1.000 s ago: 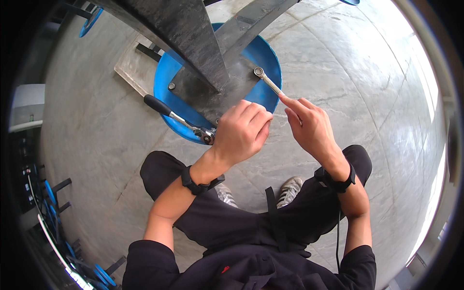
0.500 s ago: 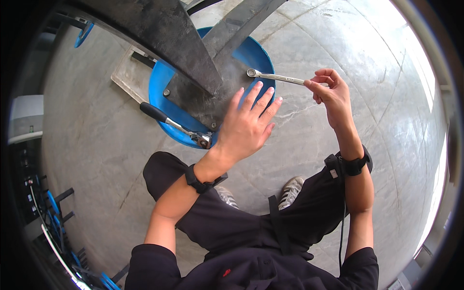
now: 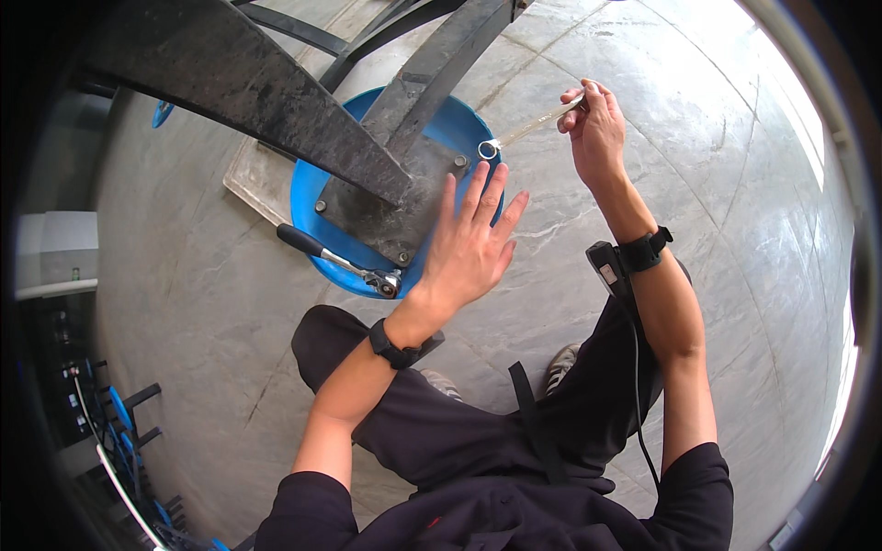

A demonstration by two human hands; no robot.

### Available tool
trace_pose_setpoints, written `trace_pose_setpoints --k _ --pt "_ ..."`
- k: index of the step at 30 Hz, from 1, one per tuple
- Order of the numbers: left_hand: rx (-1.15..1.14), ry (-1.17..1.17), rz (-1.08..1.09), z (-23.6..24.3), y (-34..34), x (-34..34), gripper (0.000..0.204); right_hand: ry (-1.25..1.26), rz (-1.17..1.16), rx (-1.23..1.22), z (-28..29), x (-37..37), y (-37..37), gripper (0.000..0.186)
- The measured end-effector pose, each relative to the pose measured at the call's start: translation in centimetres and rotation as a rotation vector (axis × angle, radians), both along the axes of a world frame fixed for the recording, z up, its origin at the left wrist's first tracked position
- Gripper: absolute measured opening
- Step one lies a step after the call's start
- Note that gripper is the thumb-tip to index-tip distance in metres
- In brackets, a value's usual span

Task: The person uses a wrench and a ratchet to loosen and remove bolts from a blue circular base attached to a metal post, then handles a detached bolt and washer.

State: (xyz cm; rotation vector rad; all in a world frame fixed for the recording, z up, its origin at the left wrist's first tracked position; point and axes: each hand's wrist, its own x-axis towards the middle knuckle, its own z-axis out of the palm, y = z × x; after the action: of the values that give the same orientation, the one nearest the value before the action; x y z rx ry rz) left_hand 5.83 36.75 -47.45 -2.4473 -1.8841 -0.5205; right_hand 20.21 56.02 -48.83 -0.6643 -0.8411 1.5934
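My left hand (image 3: 464, 243) is open, fingers spread over the right side of a dark metal plate (image 3: 358, 216) in a blue round base (image 3: 309, 193); contact is unclear. My right hand (image 3: 593, 129) grips the far end of a silver combination wrench (image 3: 542, 119), its ring end near the base's right rim, beside a bolt (image 3: 461, 162). More bolts show at the plate's left (image 3: 321, 206) and near corners (image 3: 402, 258). A black-handled ratchet (image 3: 299, 239) lies across the base's lower-left rim, left of my left hand. A dark steel beam (image 3: 276, 101) rises from the plate.
A pale, worn board (image 3: 246, 197) lies behind the base on the tiled floor (image 3: 707, 257). More dark steel members (image 3: 363, 41) cross at the top. Frames with blue round parts (image 3: 119, 409) stand along the lower left, and my bent knees are below the base.
My left hand has gone from curled to spread open. My right hand has moved up with the wrench, raising its handle end. The view has shifted, so the base sits lower in the picture.
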Motion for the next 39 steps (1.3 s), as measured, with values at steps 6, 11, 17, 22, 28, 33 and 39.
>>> trace_pose_setpoints --k 6,11,17,22,28,33,39 --pt "0.118 0.029 0.047 -0.3 0.1 0.2 0.079 0.001 0.047 0.1 0.5 2.6 -7.4 0.004" --pt "0.047 -0.002 0.102 -0.5 0.1 0.0 0.085 0.06 0.147 0.119 0.7 3.6 -10.3 0.006" --pt "0.048 -0.029 0.147 -1.0 0.1 0.2 0.088 0.044 0.221 0.022 0.1 3.2 -12.5 0.006" --pt "0.033 -0.01 0.163 -0.4 0.1 0.2 0.085 0.027 0.267 -0.009 0.5 3.5 -13.4 0.009" --pt "-0.007 0.023 0.175 -0.3 0.3 0.3 0.083 -0.031 0.195 -0.026 0.8 3.8 -13.6 0.033" --pt "-0.03 0.058 0.189 0.0 0.3 0.3 0.083 -0.027 0.21 -0.049 0.7 3.8 -12.2 0.043" --pt "-0.036 0.084 0.188 0.1 0.5 0.6 0.08 0.057 0.211 -0.086 -0.2 2.3 -5.7 0.045"
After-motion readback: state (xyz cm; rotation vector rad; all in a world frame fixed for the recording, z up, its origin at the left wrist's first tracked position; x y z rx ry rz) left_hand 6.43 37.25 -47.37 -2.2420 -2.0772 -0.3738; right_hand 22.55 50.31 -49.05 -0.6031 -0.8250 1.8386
